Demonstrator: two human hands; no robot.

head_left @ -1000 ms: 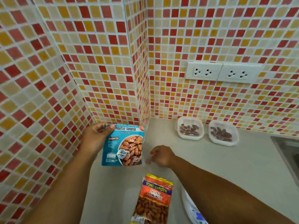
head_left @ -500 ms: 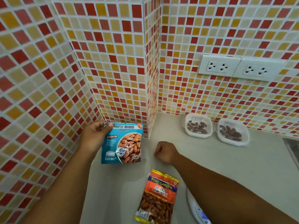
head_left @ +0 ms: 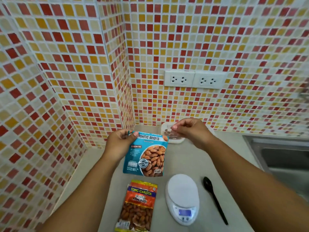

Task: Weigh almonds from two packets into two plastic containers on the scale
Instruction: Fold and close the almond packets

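blue packet (head_left: 145,154): held upright above the counter, just in front of the tub; looks a light, soft foil pouch, crinkly and a bit slick, likely to sag if gripped mid-body
left hand (head_left: 120,142): pinches the packet's top left corner, thumb on the front face
right hand (head_left: 192,131): raised at the packet's top right corner, fingers curled in a pinch; whether anything is held between them cannot be told, too blurred
best hold: probably the stiff sealed strip along the top, one pinch each side of the tear line, body left hanging free
orange packet (head_left: 138,205): flat on the counter nearest the camera, untouched; likely thin film, loose nuts shifting inside
scale (head_left: 182,196): right of the orange packet, platter bare, display lit
tub (head_left: 173,139): by the back wall, mostly hidden behind the right hand; dark contents, not on the scale
spoon (head_left: 214,198): black, lying right of the scale
risk: hard tearing could split the pouch and scatter almonds
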